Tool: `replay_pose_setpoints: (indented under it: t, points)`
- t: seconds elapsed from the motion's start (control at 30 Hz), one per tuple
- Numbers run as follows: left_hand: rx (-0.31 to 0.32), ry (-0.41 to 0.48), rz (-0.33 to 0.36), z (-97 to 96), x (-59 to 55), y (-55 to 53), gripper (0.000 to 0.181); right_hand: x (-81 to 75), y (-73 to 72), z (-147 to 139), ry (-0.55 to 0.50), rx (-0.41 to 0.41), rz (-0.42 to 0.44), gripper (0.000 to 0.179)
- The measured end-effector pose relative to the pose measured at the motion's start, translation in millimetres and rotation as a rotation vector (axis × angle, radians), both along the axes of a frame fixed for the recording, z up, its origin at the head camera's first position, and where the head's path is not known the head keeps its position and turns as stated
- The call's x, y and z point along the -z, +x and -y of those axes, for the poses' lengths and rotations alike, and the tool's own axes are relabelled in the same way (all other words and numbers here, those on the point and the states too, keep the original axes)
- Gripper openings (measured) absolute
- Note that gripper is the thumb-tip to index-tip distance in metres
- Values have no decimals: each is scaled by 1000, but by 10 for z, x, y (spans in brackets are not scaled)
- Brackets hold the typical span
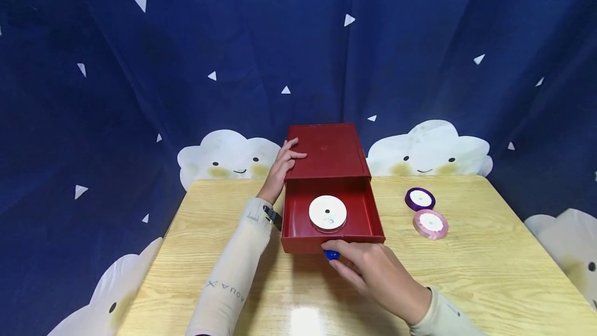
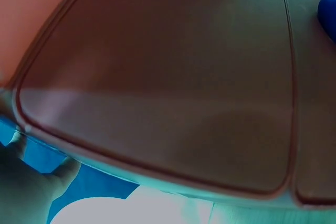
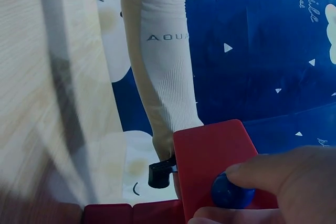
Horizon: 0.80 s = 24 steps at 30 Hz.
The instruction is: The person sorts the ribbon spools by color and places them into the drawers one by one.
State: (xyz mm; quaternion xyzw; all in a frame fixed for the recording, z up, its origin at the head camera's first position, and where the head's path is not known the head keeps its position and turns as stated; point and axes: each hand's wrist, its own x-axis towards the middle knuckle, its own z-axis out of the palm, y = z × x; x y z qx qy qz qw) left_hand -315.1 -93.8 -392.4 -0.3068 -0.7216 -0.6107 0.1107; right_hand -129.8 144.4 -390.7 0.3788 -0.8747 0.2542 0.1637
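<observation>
A red box (image 1: 328, 152) stands on the table with its drawer (image 1: 298, 245) pulled out toward me. Inside the drawer lies a spool (image 1: 328, 212) with a white round face. My right hand (image 1: 373, 266) pinches the drawer's round blue knob (image 1: 331, 255) between thumb and fingers; the right wrist view shows the same knob (image 3: 231, 192) against the red drawer front. On the box's left side, toward the back, rests my left hand (image 1: 280, 170), its fingers stretched over the top edge. The box's side wall (image 2: 157, 87) fills most of the left wrist view.
To the right of the box, a purple ribbon spool (image 1: 420, 199) and a pink ribbon spool (image 1: 430, 223) lie close together on the wooden table (image 1: 489, 274). A dark blue curtain (image 1: 280, 40) with white triangles and clouds hangs behind and around the table.
</observation>
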Motion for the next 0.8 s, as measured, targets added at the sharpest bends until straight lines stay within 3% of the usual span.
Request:
replay_pose_setpoints:
  t: [0.57, 0.8]
  points:
    - [6, -7, 22, 17, 57, 18, 36, 59, -92, 25, -73, 31, -71, 26]
    - [4, -3, 16, -4, 25, 1, 36, 69, -217, 36, -105, 45, -79, 26]
